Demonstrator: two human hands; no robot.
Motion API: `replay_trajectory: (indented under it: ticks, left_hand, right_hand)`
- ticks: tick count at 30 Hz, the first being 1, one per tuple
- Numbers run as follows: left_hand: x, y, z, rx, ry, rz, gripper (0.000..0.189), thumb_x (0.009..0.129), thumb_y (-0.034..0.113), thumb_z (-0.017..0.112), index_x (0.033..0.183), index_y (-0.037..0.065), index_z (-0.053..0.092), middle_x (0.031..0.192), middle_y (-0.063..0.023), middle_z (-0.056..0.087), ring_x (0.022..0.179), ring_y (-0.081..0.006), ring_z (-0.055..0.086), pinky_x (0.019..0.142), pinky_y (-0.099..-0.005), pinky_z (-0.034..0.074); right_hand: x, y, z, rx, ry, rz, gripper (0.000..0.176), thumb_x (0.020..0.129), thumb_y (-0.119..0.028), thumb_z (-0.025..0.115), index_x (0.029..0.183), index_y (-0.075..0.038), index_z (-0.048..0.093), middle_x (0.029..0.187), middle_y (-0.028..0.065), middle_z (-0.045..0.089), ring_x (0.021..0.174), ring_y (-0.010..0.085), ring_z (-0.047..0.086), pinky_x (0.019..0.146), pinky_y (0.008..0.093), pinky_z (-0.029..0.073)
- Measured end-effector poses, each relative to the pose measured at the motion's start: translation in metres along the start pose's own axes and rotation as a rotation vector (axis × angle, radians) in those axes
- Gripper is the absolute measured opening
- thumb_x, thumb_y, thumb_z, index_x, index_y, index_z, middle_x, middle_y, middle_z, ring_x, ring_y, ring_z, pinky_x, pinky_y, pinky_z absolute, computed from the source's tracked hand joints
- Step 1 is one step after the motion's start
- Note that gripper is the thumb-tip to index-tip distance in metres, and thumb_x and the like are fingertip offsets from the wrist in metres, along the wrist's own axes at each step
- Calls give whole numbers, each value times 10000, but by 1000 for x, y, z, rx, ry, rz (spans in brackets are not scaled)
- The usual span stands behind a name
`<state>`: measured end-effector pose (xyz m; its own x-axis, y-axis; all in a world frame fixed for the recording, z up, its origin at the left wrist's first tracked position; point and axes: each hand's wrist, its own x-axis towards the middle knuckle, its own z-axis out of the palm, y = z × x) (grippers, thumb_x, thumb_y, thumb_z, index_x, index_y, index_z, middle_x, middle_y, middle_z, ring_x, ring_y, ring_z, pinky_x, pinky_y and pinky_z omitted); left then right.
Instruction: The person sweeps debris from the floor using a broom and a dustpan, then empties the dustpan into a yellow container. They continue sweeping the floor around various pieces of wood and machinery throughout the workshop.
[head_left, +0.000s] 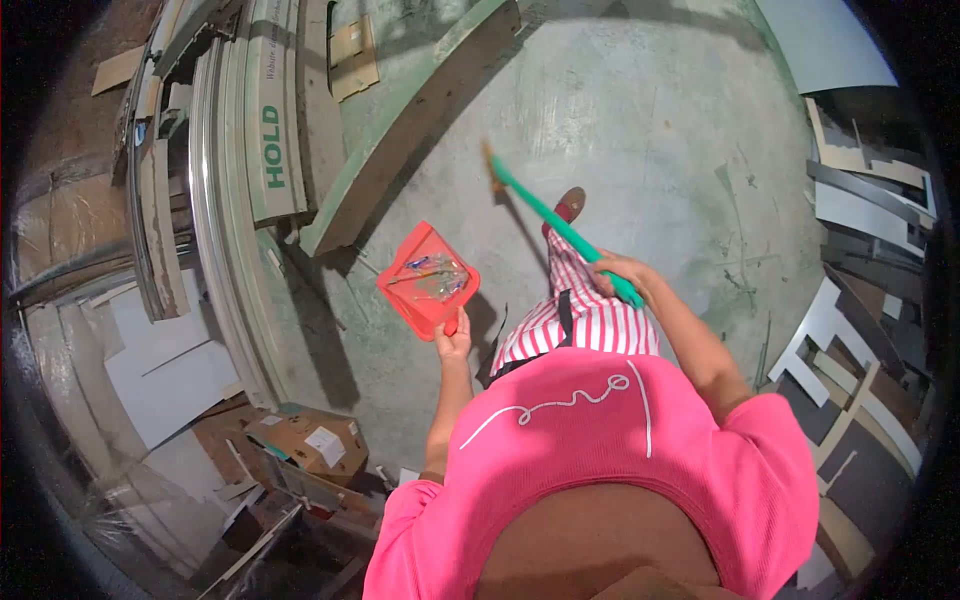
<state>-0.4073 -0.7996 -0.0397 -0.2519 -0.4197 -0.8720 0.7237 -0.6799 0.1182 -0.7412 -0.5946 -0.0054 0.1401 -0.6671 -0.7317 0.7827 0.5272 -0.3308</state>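
My left hand (453,338) is closed round the short handle of a red dustpan (418,322). In the pan lies a small heap of litter (436,277), thin scraps and bits with some blue and clear pieces among them. My right hand (622,270) grips a green-handled broom (548,212) near its upper end. The broom slants away to the upper left, and its narrow brownish end (491,168) is over the concrete floor, apart from the dustpan. Details of that end are blurred.
Long panels and boards (270,120) lie along the left, one marked HOLD. A long curved beam (410,130) rests on the floor (640,110) ahead of the dustpan. A cardboard box (318,447) stands lower left. Offcuts and sheets (860,380) are piled at the right.
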Motion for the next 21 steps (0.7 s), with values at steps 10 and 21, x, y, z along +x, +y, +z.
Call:
replay_trajectory:
  ticks: [10, 21]
  left_hand:
    - [20, 0, 81, 55, -66, -6, 463, 624, 23, 479, 1070, -54, 386, 1056, -196, 463, 988, -362, 451, 848, -430, 411]
    - [92, -37, 161, 221, 50, -124, 404, 657, 47, 467, 1042, -48, 393, 1049, -190, 463, 981, -365, 458, 844, -433, 408]
  right_hand:
    - [165, -95, 23, -457, -132, 258, 244, 761, -245, 482, 920, -98, 369, 516, 41, 454, 394, 147, 438, 325, 281, 349]
    - [-80, -127, -123, 237, 499, 31, 226, 740, -266, 573, 829, -144, 405, 569, 8, 458, 430, 73, 429, 359, 189, 375]
